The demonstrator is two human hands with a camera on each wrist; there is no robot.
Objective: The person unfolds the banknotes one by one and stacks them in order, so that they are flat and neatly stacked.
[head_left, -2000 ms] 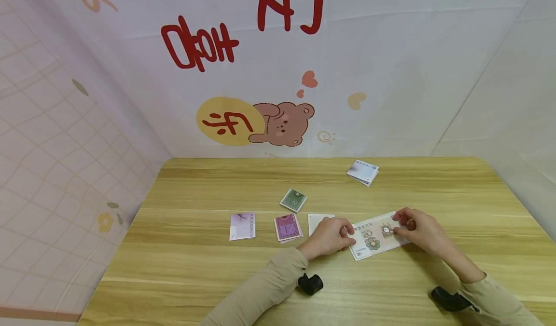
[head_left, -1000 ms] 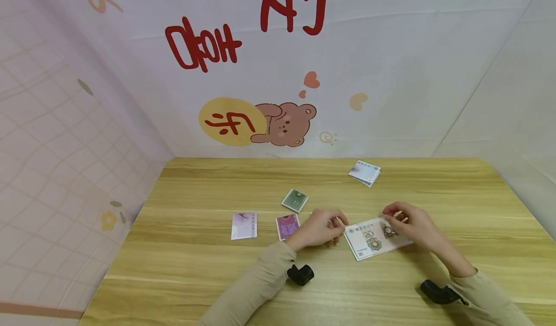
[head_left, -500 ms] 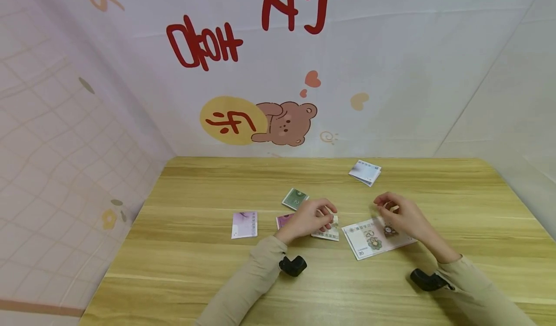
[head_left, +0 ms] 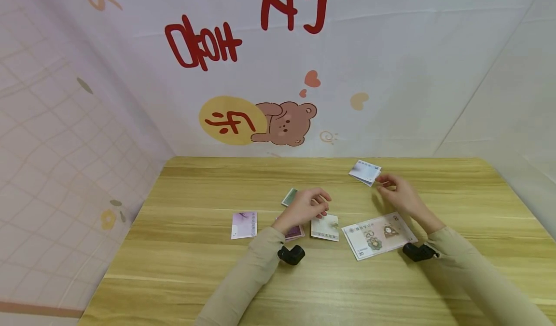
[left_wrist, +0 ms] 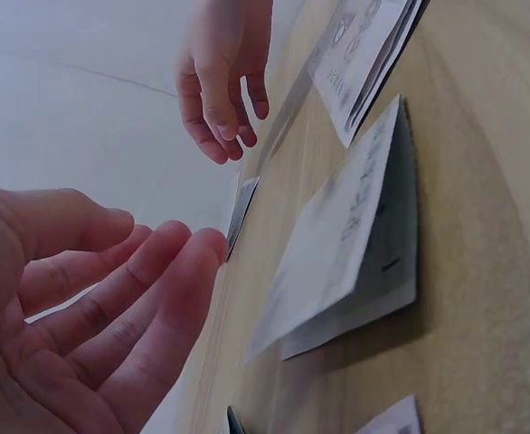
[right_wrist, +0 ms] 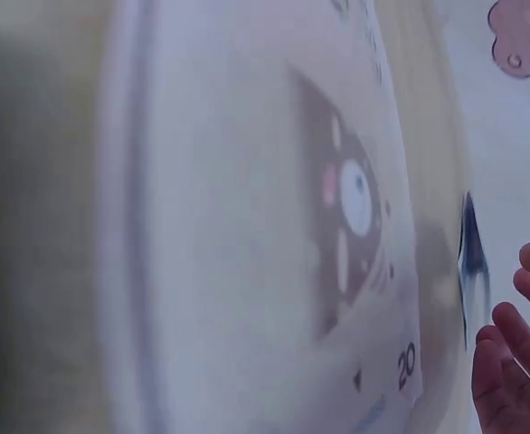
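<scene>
My left hand [head_left: 304,204] hovers with loosely bent fingers and holds nothing. Below it lie a folded pale banknote [head_left: 325,230], a folded magenta banknote [head_left: 296,233] and a folded green banknote [head_left: 287,198], the last two partly covered. The left wrist view shows the pale folded note [left_wrist: 328,244] gaping along one side, apart from the fingers. At the back right, the fingertips of my right hand [head_left: 401,196] are beside the right edge of a folded bluish banknote [head_left: 364,170]; contact cannot be told. An unfolded 20 banknote [head_left: 360,245] lies flat in front of the right hand.
A folded light-purple banknote [head_left: 244,225] lies at the left of the wooden table [head_left: 195,278]. Behind the table's far edge hangs a white printed cloth [head_left: 391,56] with a bear and red characters. Each wrist wears a black device.
Both hands have let go of the 20 banknote, which now lies flat. The left hand has drifted left and back; the right has reached back to the bluish folded note.
</scene>
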